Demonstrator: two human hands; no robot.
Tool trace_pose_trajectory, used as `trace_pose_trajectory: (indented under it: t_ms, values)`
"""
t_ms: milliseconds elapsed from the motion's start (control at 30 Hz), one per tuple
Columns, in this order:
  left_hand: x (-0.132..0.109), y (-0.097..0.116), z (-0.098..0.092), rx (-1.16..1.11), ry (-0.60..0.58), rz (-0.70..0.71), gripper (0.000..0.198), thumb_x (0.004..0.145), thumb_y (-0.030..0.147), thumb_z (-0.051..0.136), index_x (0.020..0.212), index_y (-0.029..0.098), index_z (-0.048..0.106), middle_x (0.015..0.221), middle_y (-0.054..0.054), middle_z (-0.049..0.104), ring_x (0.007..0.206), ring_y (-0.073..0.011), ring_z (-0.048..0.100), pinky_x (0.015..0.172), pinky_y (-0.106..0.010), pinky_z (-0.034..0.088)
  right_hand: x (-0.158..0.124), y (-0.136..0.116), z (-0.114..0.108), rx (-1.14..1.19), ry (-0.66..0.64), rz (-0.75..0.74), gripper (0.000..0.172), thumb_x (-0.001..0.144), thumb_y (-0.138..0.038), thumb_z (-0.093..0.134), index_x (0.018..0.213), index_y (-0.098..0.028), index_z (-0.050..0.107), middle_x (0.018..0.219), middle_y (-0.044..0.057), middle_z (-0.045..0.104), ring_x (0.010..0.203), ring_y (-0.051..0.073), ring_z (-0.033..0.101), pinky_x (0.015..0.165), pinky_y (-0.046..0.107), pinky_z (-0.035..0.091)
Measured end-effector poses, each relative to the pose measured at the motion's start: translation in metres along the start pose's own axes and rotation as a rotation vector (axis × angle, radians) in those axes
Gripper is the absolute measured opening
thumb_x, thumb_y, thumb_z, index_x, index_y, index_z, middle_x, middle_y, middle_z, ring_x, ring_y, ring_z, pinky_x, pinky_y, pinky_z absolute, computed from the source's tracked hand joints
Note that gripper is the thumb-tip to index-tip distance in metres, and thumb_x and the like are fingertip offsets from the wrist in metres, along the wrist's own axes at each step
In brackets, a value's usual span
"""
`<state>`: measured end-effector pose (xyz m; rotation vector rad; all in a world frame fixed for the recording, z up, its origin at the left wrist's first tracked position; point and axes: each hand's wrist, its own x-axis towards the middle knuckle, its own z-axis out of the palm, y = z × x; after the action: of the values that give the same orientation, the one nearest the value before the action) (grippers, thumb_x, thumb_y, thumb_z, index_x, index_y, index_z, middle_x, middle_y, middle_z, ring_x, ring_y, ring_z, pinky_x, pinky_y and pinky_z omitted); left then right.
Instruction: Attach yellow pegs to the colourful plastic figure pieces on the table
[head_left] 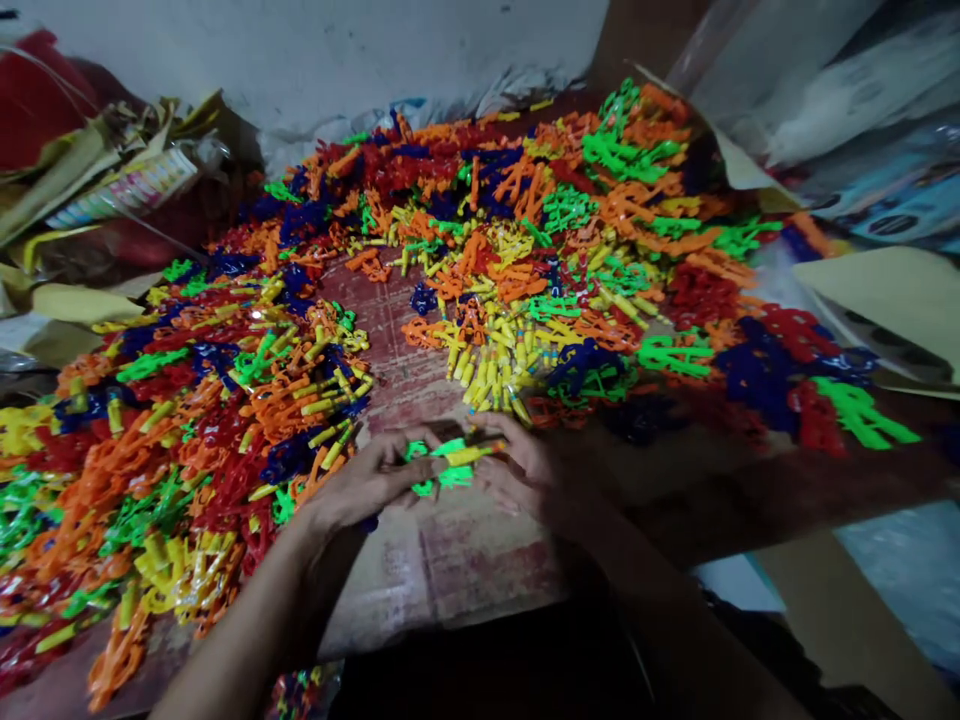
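My left hand point(379, 478) is closed on a bright green plastic figure-like piece point(455, 476) above the front of the table. Lying across that piece is a small yellow tube point(466, 456) with an orange-red end pointing right. My right hand point(525, 468) has its fingers curled around the tube's right end. Just beyond my hands, a cluster of similar yellow tubes point(491, 375) rests on the worn tabletop point(397, 375). Where the fingers overlap the green piece, its exact shape is hidden.
Heaps of orange, red, blue, green and yellow plastic pieces point(217, 400) spread over the left, back and right of the table. Crumpled packaging point(120, 195) is piled at the left. Plastic-wrapped packs point(885, 190) and a cardboard flap point(892, 300) stand at the right. A pale wall point(337, 60) closes the back.
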<state>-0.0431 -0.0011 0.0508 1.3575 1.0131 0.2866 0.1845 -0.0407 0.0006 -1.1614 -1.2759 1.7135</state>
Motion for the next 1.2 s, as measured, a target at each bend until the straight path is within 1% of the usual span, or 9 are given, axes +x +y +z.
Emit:
trace_pose_trajectory:
  t_ms: [67, 233, 300, 400, 533, 733, 933, 1033, 1200]
  values:
    - [-0.025, 0.016, -0.038, 0.264, 0.248, -0.001, 0.05, 0.082, 0.063, 0.063, 0.094, 0.015, 0.064, 0.076, -0.001, 0.064, 0.065, -0.0129, 0.055, 0.059, -0.021, 0.041, 0.003, -0.002, -0.002, -0.144, 0.05, -0.057, 0.047, 0.093, -0.045, 0.055, 0.135, -0.026, 0.047, 0.081, -0.001, 0.064, 0.05, 0.01, 0.049, 0.05, 0.024, 0.041]
    - [-0.068, 0.045, -0.114, 1.249, 1.177, -0.27, 0.05, 0.09, 0.052, 0.055, 0.121, 0.015, 0.064, 0.108, -0.014, 0.067, 0.102, -0.0334, 0.06, 0.087, -0.044, 0.047, 0.013, -0.017, -0.003, -1.024, 0.366, -0.229, 0.019, 0.092, -0.019, 0.052, 0.102, -0.023, 0.068, 0.092, 0.005, 0.071, 0.084, 0.02, 0.066, 0.072, 0.028, 0.047]
    - [-0.058, 0.046, -0.115, 1.414, 1.269, -0.181, 0.048, 0.092, 0.046, 0.053, 0.126, 0.012, 0.062, 0.118, -0.019, 0.065, 0.109, -0.0371, 0.058, 0.093, -0.049, 0.045, 0.02, -0.017, 0.006, -1.205, 0.393, -0.247, 0.028, 0.085, -0.006, 0.054, 0.101, -0.023, 0.07, 0.097, 0.007, 0.072, 0.083, 0.02, 0.066, 0.069, 0.029, 0.046]
    - [-0.012, 0.042, -0.088, 1.33, 1.059, 0.057, 0.032, 0.097, 0.033, 0.047, 0.117, 0.017, 0.066, 0.113, -0.012, 0.07, 0.102, -0.0268, 0.064, 0.093, -0.038, 0.047, 0.03, -0.004, 0.018, -1.448, 0.454, -0.227, 0.042, 0.079, 0.004, 0.051, 0.108, -0.02, 0.069, 0.104, 0.009, 0.071, 0.075, 0.019, 0.065, 0.059, 0.029, 0.043]
    - [0.069, 0.041, -0.05, 1.31, 0.719, 0.008, 0.031, 0.095, 0.018, 0.046, 0.12, 0.017, 0.065, 0.117, -0.012, 0.069, 0.111, -0.027, 0.061, 0.096, -0.038, 0.046, 0.037, 0.017, 0.018, -1.655, 0.52, -0.382, 0.037, 0.081, 0.003, 0.052, 0.105, -0.019, 0.07, 0.103, 0.009, 0.07, 0.081, 0.021, 0.066, 0.063, 0.03, 0.047]
    - [0.134, 0.028, -0.043, 1.268, 0.564, 0.071, 0.036, 0.09, 0.011, 0.05, 0.124, 0.016, 0.06, 0.129, -0.015, 0.062, 0.123, -0.031, 0.055, 0.103, -0.044, 0.041, 0.038, 0.027, 0.011, -1.643, 0.545, -0.657, 0.047, 0.079, 0.006, 0.049, 0.116, -0.018, 0.065, 0.104, 0.009, 0.073, 0.088, 0.022, 0.066, 0.07, 0.032, 0.053]
    - [0.112, 0.023, -0.053, 1.17, 0.703, 0.062, 0.033, 0.099, 0.023, 0.043, 0.129, 0.014, 0.054, 0.088, -0.011, 0.07, 0.085, -0.0249, 0.067, 0.083, -0.035, 0.046, 0.039, 0.024, -0.002, -0.933, 0.657, -0.85, 0.022, 0.093, -0.014, 0.05, 0.11, -0.02, 0.063, 0.097, 0.007, 0.07, 0.084, 0.018, 0.066, 0.075, 0.028, 0.052]
    - [0.084, 0.025, -0.047, 0.941, 0.72, 0.14, 0.031, 0.1, 0.034, 0.045, 0.115, 0.013, 0.061, 0.079, -0.007, 0.067, 0.073, -0.0204, 0.063, 0.069, -0.028, 0.044, 0.035, 0.011, -0.008, -0.452, 0.612, -0.661, 0.008, 0.091, -0.027, 0.06, 0.086, -0.021, 0.062, 0.078, 0.001, 0.061, 0.069, 0.014, 0.058, 0.063, 0.025, 0.048]
    - [0.045, 0.018, -0.013, 0.015, 0.264, 0.299, 0.042, 0.092, 0.054, 0.058, 0.1, 0.013, 0.066, 0.073, -0.002, 0.062, 0.064, -0.013, 0.056, 0.058, -0.021, 0.04, 0.029, -0.01, -0.013, 0.272, 0.512, -0.3, 0.026, 0.079, -0.042, 0.074, 0.083, -0.022, 0.059, 0.064, -0.005, 0.053, 0.051, 0.009, 0.044, 0.047, 0.023, 0.039]
